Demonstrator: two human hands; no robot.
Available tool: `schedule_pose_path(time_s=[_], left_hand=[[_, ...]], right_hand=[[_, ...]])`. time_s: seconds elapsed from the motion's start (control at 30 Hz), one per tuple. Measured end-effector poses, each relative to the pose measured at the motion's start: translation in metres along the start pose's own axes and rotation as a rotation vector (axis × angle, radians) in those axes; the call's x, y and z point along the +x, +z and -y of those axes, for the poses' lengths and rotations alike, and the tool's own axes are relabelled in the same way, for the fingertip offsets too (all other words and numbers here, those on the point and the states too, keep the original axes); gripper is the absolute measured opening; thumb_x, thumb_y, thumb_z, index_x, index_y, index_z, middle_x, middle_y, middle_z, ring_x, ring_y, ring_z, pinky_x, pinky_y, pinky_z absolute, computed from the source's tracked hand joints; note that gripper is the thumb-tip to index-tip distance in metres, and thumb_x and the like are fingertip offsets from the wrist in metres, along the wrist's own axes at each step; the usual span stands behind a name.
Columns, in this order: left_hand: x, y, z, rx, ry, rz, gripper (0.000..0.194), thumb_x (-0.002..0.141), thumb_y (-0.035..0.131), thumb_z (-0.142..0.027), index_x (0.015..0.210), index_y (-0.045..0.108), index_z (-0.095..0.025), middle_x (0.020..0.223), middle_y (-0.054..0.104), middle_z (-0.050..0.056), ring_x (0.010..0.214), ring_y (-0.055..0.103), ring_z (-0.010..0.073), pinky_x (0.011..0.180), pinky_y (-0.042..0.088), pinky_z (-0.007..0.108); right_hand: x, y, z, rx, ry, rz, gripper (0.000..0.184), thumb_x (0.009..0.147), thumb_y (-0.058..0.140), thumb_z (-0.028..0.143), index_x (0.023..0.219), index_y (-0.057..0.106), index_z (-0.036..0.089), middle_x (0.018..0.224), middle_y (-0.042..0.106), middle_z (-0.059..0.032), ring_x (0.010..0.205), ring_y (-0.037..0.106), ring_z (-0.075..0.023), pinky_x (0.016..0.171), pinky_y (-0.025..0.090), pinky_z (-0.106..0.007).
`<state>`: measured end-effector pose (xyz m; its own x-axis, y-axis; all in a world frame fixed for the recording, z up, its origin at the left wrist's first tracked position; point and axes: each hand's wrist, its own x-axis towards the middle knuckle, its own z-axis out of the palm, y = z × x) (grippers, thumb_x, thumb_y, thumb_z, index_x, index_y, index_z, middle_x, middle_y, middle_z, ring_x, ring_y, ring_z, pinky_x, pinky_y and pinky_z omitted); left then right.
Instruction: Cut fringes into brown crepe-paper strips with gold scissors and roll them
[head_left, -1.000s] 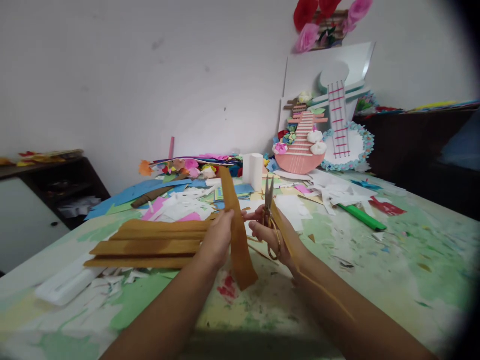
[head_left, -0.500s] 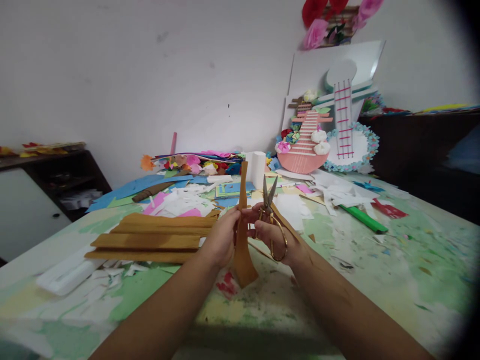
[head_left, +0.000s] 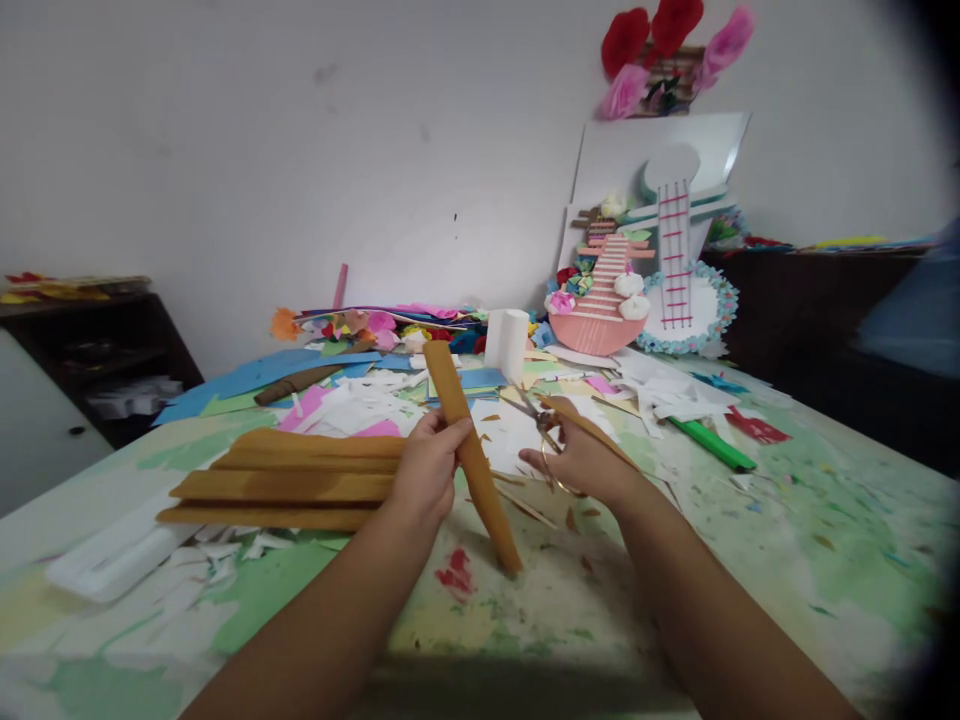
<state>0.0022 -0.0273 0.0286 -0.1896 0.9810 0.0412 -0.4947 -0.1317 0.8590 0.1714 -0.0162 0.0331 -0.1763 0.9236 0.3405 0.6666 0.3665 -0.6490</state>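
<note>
One paint-marked worktop lay strewn with paper. One pleated stack of brown paper lay at left. One brown strip slanted at centre, far left to near right. One narrower brown piece ran along the right grip; whether held, unclear. Left grip: thumb and fingers pinched on the strip. Right grip: curled around scissors, blades pointing far left, clear of the strip. Several brown scraps lay nearby. Risks, as judged: limp paper could have bent, causing a crooked cut; straying blades could have nicked the left grip.
</note>
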Motion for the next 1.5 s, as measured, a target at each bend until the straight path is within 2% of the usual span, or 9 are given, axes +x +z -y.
schedule_pose_path(time_s=[0.1,0.23,0.33,0.5,0.63,0.83,1.07,1.2,1.5], left_hand=[[0.005,-0.002,0.002,0.017,0.001,-0.082,0.021,0.053,0.062,-0.015,0.070,0.050,-0.015,0.058,0.052,-0.005,0.053,0.049,0.0077,0.054,0.039,0.021],[0.007,-0.003,0.002,-0.006,-0.005,-0.063,0.021,0.055,0.063,-0.020,0.070,0.049,-0.016,0.060,0.052,-0.005,0.056,0.049,0.0079,0.056,0.039,0.022],[0.005,-0.003,0.000,-0.036,-0.021,-0.015,0.022,0.056,0.064,-0.023,0.071,0.050,-0.016,0.063,0.053,-0.004,0.059,0.050,0.0084,0.058,0.039,0.022],[-0.003,0.000,-0.004,-0.068,-0.049,0.071,0.024,0.056,0.065,-0.021,0.076,0.053,-0.017,0.068,0.054,-0.004,0.061,0.050,0.0094,0.056,0.040,0.022],[-0.004,0.000,-0.004,-0.082,-0.081,0.154,0.026,0.056,0.065,-0.020,0.077,0.051,-0.018,0.066,0.054,-0.003,0.058,0.050,0.0088,0.051,0.040,0.021],[-0.001,-0.003,-0.005,-0.111,-0.071,0.197,0.022,0.057,0.064,-0.018,0.077,0.053,-0.016,0.064,0.057,-0.002,0.056,0.051,0.0081,0.051,0.040,0.020],[-0.007,-0.001,-0.009,-0.194,-0.170,0.329,0.017,0.057,0.063,-0.015,0.072,0.055,-0.015,0.061,0.059,0.000,0.054,0.055,0.0113,0.053,0.041,0.024],[-0.007,-0.001,-0.008,-0.149,-0.189,0.326,0.016,0.057,0.065,-0.018,0.069,0.055,-0.014,0.055,0.058,0.000,0.051,0.054,0.0109,0.053,0.040,0.024],[-0.006,-0.004,-0.007,-0.141,-0.156,0.373,0.015,0.056,0.065,-0.014,0.068,0.056,-0.016,0.058,0.058,-0.001,0.053,0.054,0.0103,0.054,0.041,0.023]], right_hand=[[0.018,-0.022,-0.007,-0.277,0.018,-0.164,0.046,0.047,0.069,0.038,0.086,0.051,0.020,0.080,0.055,-0.0051,0.078,0.049,-0.0217,0.066,0.036,-0.032],[0.038,-0.070,-0.013,-0.008,0.222,-0.071,0.041,0.023,0.078,0.020,0.053,0.051,0.018,0.054,0.048,-0.0002,0.063,0.047,-0.0183,0.053,0.033,-0.028],[0.031,-0.095,-0.010,0.119,0.290,-0.023,0.032,0.050,0.065,0.044,0.051,0.050,0.016,0.043,0.042,0.0031,0.042,0.039,-0.0090,0.042,0.029,-0.025],[0.006,-0.084,-0.011,0.373,0.206,-0.034,0.069,0.076,0.000,0.057,0.076,0.055,0.015,0.065,0.052,-0.0022,0.047,0.045,-0.0076,0.045,0.034,-0.026],[0.011,-0.065,-0.029,0.569,0.257,-0.439,0.042,0.073,0.030,0.055,0.054,0.040,0.020,0.059,0.049,-0.0036,0.052,0.047,-0.0130,0.049,0.037,-0.030],[0.007,-0.077,-0.030,0.458,0.220,-0.710,0.027,0.065,0.055,0.043,0.079,0.039,0.025,0.070,0.040,-0.0010,0.053,0.036,-0.0118,0.047,0.029,-0.028],[-0.003,-0.010,0.015,0.448,0.024,-0.129,0.033,0.060,0.061,0.040,0.084,0.049,0.020,0.065,0.046,0.0019,0.056,0.043,-0.0114,0.050,0.035,-0.024],[-0.006,0.019,0.025,0.554,0.013,-0.072,0.032,0.072,0.047,0.043,0.094,0.043,0.020,0.066,0.043,0.0030,0.054,0.041,-0.0101,0.049,0.035,-0.023],[-0.035,0.025,0.020,0.206,-0.155,0.043,0.014,0.070,0.050,0.027,0.080,0.045,0.020,0.062,0.041,0.0031,0.056,0.038,-0.0107,0.050,0.032,-0.023]])
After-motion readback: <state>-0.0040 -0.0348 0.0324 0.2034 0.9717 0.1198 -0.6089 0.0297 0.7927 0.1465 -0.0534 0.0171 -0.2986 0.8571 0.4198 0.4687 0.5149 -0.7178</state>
